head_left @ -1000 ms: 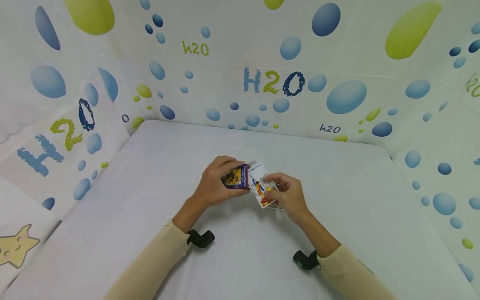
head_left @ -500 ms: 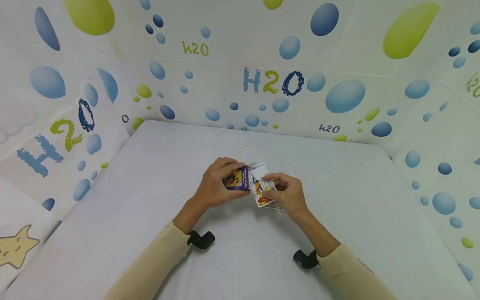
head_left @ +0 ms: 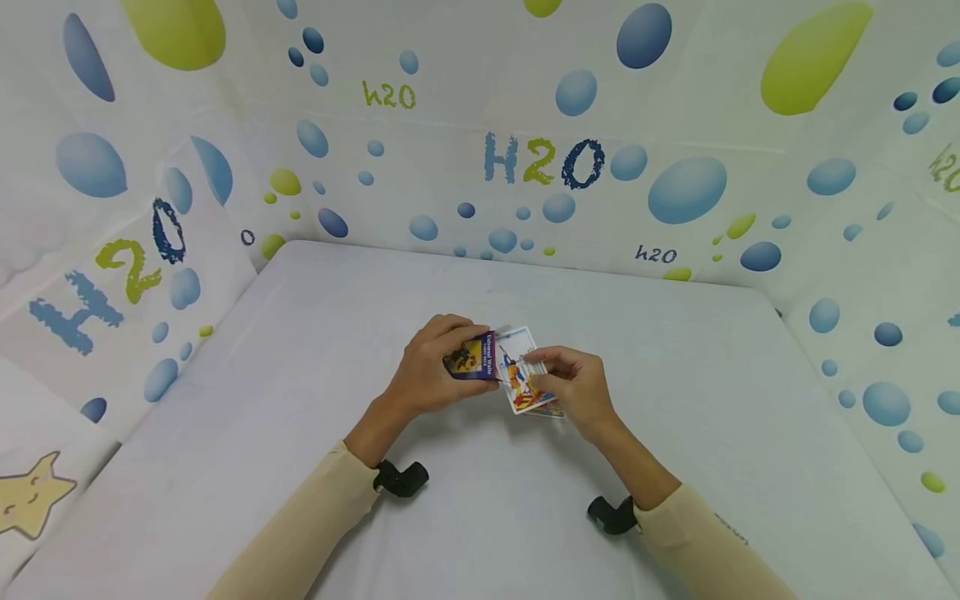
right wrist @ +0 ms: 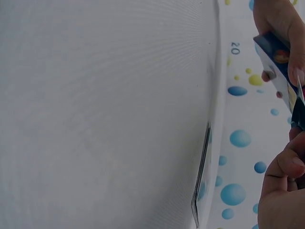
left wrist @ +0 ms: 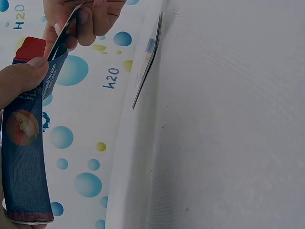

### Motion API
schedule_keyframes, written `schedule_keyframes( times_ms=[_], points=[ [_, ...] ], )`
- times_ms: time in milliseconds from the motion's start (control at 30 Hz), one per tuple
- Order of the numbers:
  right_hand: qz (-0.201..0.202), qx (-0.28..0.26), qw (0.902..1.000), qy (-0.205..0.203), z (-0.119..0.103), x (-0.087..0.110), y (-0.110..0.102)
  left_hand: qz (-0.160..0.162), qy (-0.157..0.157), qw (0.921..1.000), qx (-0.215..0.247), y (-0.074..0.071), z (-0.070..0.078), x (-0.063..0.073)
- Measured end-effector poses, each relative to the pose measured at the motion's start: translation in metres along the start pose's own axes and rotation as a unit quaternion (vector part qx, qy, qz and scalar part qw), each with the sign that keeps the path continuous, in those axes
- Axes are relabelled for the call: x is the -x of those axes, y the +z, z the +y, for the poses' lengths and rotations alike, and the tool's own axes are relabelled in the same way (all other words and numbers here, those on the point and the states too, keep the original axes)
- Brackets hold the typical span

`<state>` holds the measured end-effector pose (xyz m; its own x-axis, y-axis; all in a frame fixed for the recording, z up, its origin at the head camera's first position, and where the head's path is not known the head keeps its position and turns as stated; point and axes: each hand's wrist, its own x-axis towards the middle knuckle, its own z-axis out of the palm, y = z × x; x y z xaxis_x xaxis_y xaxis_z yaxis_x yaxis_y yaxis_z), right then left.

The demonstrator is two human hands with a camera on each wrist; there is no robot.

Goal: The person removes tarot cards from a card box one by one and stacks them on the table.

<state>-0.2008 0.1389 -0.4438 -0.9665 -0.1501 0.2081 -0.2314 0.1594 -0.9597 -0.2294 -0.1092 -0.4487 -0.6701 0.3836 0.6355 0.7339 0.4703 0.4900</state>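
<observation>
My left hand [head_left: 431,367] grips a dark blue tarot card box [head_left: 471,357], its printed front facing up. In the left wrist view the box [left wrist: 24,157] shows its narrow side, with the thumb pressed near a red flap [left wrist: 31,49] at the end. At that end my right hand [head_left: 581,387] pinches a white-bordered picture card [head_left: 517,367] between thumb and fingers. Whether it is a single card cannot be told. Below it, a few loose cards [head_left: 553,409] lie on the table, partly hidden; the right wrist view shows these cards [right wrist: 202,174] edge-on and slightly bent.
A white cloth covers the table [head_left: 360,317]. Behind it and at both sides hangs a white curtain [head_left: 450,117] with blue and green drops and H2O lettering. Black curved mounts [head_left: 402,479] sit at both wrists, by the beige sleeves.
Both hands stay almost in place, holding the box and the card. My right thumb has slid slightly to the right across the card. The head view has shifted a little.
</observation>
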Motion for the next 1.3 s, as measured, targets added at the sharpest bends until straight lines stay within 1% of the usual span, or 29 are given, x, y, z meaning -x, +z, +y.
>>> schedule_keyframes(
  times_ms=[200, 467, 567, 667, 800, 933, 1133, 1300],
  points=[
    [0.01, 0.017, 0.9997, 0.012, -0.003, 0.001, -0.004, -0.004, -0.005, 1.0, -0.001, -0.001, 0.0, -0.001],
    [0.018, 0.007, 0.9994, 0.027, 0.002, -0.001, -0.01, -0.01, -0.022, 0.9997, -0.001, -0.003, -0.002, -0.001],
    [0.023, 0.018, 0.9983, 0.051, 0.005, -0.002, -0.013, -0.005, -0.025, 0.9997, 0.001, -0.003, -0.004, 0.0],
    [0.024, 0.012, 0.9961, 0.085, 0.007, -0.003, -0.017, -0.001, -0.029, 0.9996, 0.003, -0.003, -0.005, 0.001],
    [0.01, -0.014, 0.9925, 0.121, 0.011, -0.006, -0.023, 0.001, -0.03, 0.9995, 0.003, -0.004, -0.005, 0.001],
    [-0.002, -0.018, 0.9891, 0.146, 0.014, -0.007, -0.027, 0.002, -0.03, 0.9995, 0.002, -0.004, -0.003, 0.001],
    [0.01, 0.01, 0.9813, 0.192, 0.017, -0.008, -0.028, 0.0, -0.03, 0.9995, 0.005, -0.004, -0.002, 0.0],
    [0.01, 0.028, 0.9753, 0.219, 0.016, -0.009, -0.028, 0.002, -0.029, 0.9995, 0.012, -0.003, -0.003, 0.0]
  ],
)
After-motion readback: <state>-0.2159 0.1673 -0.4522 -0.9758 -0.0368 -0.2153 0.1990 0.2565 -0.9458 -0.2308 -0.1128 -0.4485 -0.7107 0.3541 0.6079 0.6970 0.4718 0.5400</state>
